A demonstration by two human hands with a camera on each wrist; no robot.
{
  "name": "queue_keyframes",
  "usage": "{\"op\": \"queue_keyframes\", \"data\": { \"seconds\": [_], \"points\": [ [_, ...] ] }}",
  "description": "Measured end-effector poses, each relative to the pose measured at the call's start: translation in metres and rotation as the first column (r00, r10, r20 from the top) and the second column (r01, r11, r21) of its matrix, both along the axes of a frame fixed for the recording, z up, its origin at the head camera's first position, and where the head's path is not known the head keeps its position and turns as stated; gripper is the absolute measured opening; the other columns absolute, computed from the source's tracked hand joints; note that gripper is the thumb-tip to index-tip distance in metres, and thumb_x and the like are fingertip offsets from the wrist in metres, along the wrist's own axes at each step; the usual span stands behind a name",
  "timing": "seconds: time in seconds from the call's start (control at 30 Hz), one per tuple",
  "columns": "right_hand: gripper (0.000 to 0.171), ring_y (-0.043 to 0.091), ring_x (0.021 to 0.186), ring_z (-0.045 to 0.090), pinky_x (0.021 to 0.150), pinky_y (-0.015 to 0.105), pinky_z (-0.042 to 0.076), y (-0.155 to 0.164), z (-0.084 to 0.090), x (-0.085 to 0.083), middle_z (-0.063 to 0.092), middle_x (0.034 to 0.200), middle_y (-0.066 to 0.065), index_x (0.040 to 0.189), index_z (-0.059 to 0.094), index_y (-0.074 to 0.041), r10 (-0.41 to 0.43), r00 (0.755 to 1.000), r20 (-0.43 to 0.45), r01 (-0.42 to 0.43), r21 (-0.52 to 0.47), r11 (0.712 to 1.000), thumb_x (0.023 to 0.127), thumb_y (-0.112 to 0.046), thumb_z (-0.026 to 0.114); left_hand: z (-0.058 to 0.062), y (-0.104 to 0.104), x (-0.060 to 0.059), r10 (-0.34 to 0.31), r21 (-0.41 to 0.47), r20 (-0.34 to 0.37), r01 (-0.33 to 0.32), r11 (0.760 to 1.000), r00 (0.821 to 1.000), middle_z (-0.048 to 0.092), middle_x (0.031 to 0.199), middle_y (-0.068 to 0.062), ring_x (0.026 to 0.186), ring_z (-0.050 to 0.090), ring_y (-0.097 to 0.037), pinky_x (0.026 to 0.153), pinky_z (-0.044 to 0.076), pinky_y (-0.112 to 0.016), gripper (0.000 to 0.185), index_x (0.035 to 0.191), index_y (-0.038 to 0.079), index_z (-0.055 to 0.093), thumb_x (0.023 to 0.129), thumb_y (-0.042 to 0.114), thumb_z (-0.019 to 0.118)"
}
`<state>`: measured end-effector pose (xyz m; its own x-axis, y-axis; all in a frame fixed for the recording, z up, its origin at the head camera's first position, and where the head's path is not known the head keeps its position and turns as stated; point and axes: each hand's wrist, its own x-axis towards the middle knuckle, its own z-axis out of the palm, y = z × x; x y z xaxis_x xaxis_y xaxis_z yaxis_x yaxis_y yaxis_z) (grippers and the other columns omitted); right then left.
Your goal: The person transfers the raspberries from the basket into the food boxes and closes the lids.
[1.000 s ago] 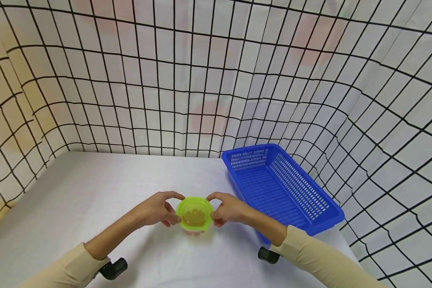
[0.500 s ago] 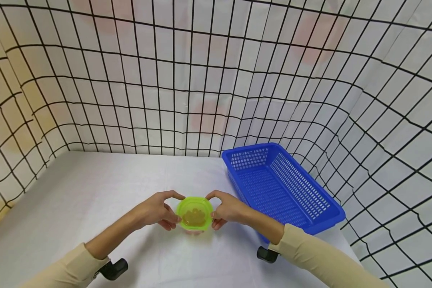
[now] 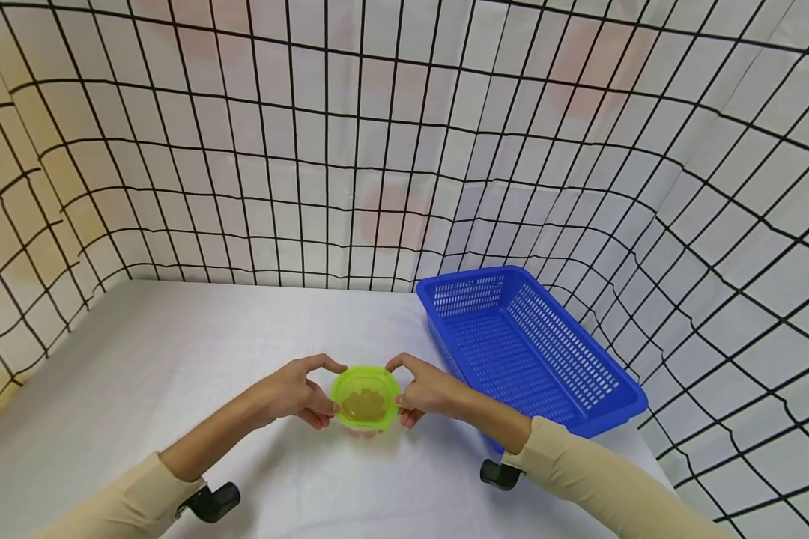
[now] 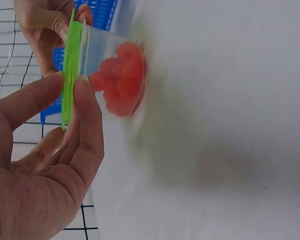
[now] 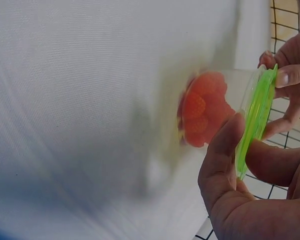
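Observation:
A small clear container (image 4: 101, 47) with a translucent green lid (image 3: 364, 397) stands on the white cloth, between my two hands. Red, raspberry-like pieces (image 4: 122, 80) lie in its bottom. From the left, my left hand (image 3: 297, 393) pinches the lid's edge between thumb and fingers. My right hand (image 3: 428, 389) grips the opposite edge in the same way. In both wrist views the lid (image 5: 257, 112) sits over the container's rim; whether it is fully pressed on I cannot tell.
A blue perforated plastic basket (image 3: 438, 340) stands on the right of the white-covered table (image 3: 195, 337), close beside my right forearm. Black wire grid panels (image 3: 297, 172) with white sheeting behind them enclose the back and both sides.
Hands and container hold almost the same place throughout. Only the head view shifts very slightly.

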<state>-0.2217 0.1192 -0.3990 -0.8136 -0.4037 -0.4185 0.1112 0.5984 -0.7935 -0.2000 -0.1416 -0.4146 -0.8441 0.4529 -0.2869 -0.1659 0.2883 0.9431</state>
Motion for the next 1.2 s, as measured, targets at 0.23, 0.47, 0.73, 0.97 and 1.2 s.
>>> {"op": "queue_keyframes", "data": {
  "seconds": [0.23, 0.47, 0.73, 0.97, 1.2],
  "points": [
    [0.049, 0.019, 0.055, 0.063, 0.067, 0.042, 0.064, 0.0003, -0.0001, -0.0004, 0.064, 0.067, 0.014, 0.137, 0.048, -0.012, -0.002, 1.0, -0.009, 0.002, 0.002, 1.0, 0.093, 0.009, 0.058, 0.0018, 0.0009, -0.0008, 0.011, -0.002, -0.002, -0.011, 1.0, 1.0, 0.071, 0.079, -0.015, 0.069, 0.069, -0.023, 0.072, 0.065, -0.039, 0.066, 0.143, 0.003, 0.048, 0.084, 0.002, 0.077],
    [0.047, 0.019, 0.054, 0.061, 0.064, 0.04, 0.064, -0.0002, -0.0013, -0.002, 0.063, 0.066, 0.012, 0.134, 0.049, -0.013, -0.003, 1.0, -0.031, 0.004, 0.033, 0.999, 0.093, 0.008, 0.058, 0.0026, 0.0028, -0.0001, 0.035, -0.01, -0.004, -0.035, 0.999, 0.999, 0.071, 0.078, -0.014, 0.069, 0.069, -0.023, 0.071, 0.065, -0.039, 0.066, 0.143, 0.002, 0.05, 0.083, 0.001, 0.078],
    [0.043, 0.018, 0.054, 0.06, 0.061, 0.041, 0.062, -0.0006, -0.0005, -0.0007, 0.062, 0.065, 0.012, 0.131, 0.05, -0.012, 0.016, 0.998, -0.06, -0.015, 0.025, 1.0, 0.094, 0.007, 0.058, 0.0025, 0.0038, -0.0002, 0.064, -0.019, 0.006, -0.063, 0.998, 0.998, 0.07, 0.076, -0.013, 0.066, 0.069, -0.021, 0.069, 0.065, -0.037, 0.065, 0.141, 0.002, 0.052, 0.082, 0.0, 0.079],
    [0.043, 0.018, 0.054, 0.06, 0.059, 0.035, 0.061, 0.0001, -0.0024, -0.0018, 0.062, 0.065, 0.011, 0.131, 0.05, -0.012, 0.015, 0.999, -0.047, -0.014, 0.012, 1.0, 0.094, 0.007, 0.059, 0.0025, 0.0043, -0.0004, 0.057, -0.048, -0.038, -0.058, 0.997, 0.998, 0.072, 0.074, -0.012, 0.068, 0.071, -0.022, 0.074, 0.064, -0.038, 0.062, 0.138, 0.0, 0.053, 0.082, 0.001, 0.078],
    [0.043, 0.019, 0.058, 0.062, 0.064, 0.035, 0.063, 0.0046, 0.0009, -0.0033, 0.065, 0.071, 0.013, 0.132, 0.056, -0.01, 0.031, 0.998, -0.046, -0.029, 0.054, 0.998, 0.092, 0.0, 0.066, 0.005, 0.0015, 0.0002, -0.008, -0.094, -0.049, 0.003, 0.996, 0.999, 0.073, 0.083, -0.015, 0.073, 0.071, -0.023, 0.076, 0.064, -0.039, 0.065, 0.142, 0.005, 0.049, 0.084, 0.006, 0.08]
  ]
}}
